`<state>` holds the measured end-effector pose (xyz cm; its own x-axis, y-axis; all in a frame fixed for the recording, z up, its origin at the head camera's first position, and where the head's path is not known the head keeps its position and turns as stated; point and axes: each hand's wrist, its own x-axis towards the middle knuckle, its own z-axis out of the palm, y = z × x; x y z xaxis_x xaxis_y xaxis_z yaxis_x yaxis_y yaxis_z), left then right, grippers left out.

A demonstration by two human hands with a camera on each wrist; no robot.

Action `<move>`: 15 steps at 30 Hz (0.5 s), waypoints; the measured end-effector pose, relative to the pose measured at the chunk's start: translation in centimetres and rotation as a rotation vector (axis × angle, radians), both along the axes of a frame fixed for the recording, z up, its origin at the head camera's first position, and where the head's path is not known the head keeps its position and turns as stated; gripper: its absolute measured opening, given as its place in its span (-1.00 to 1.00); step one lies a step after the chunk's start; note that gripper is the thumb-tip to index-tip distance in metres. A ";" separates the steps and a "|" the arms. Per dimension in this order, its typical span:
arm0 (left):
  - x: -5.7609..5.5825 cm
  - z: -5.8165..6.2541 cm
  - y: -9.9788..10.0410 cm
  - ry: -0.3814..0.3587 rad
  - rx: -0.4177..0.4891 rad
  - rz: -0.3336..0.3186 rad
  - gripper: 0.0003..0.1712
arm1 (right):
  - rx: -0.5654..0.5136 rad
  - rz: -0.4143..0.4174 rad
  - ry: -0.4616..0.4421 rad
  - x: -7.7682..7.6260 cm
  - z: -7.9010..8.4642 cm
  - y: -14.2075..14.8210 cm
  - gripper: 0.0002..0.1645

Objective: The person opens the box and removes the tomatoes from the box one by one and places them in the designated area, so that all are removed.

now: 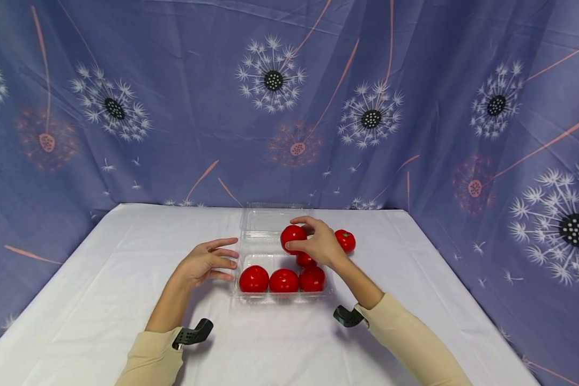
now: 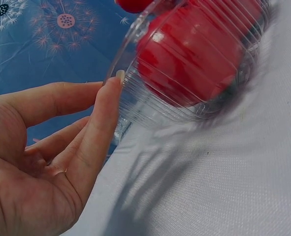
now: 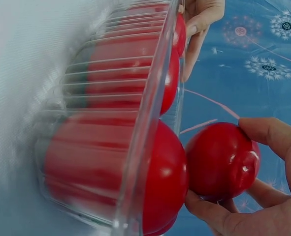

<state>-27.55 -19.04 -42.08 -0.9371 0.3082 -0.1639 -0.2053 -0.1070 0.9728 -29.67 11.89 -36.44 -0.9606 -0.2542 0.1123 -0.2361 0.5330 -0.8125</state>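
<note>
A clear plastic clamshell box (image 1: 245, 259) lies open on the white table, its lid (image 1: 265, 220) folded back. Three red tomatoes (image 1: 283, 280) fill its front row and another (image 1: 305, 260) sits behind them. My right hand (image 1: 317, 239) grips a red tomato (image 1: 292, 236) (image 3: 223, 162) just above the box's back row. One more tomato (image 1: 346, 240) with a green stem lies on the cloth to the right of the box. My left hand (image 1: 207, 260) stays open, fingertips (image 2: 116, 78) against the box's left wall (image 2: 150, 105).
The white tablecloth (image 1: 101, 279) spreads wide on both sides of the box. A blue dandelion-print curtain (image 1: 173, 107) hangs behind and around the table. Black wrist mounts (image 1: 193, 333) sit on both sleeves.
</note>
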 end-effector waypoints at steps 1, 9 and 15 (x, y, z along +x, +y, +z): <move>0.0 0.0 0.0 0.000 0.001 0.000 -0.07 | 0.004 0.001 0.002 0.0 0.0 0.0 -0.30; -0.3 -0.3 0.0 -0.005 -0.001 0.003 -0.07 | 0.002 -0.008 0.013 -0.1 0.1 0.1 -0.28; -0.3 -0.3 0.0 -0.008 -0.016 0.007 -0.08 | -0.002 -0.035 -0.004 0.0 0.2 0.1 -0.28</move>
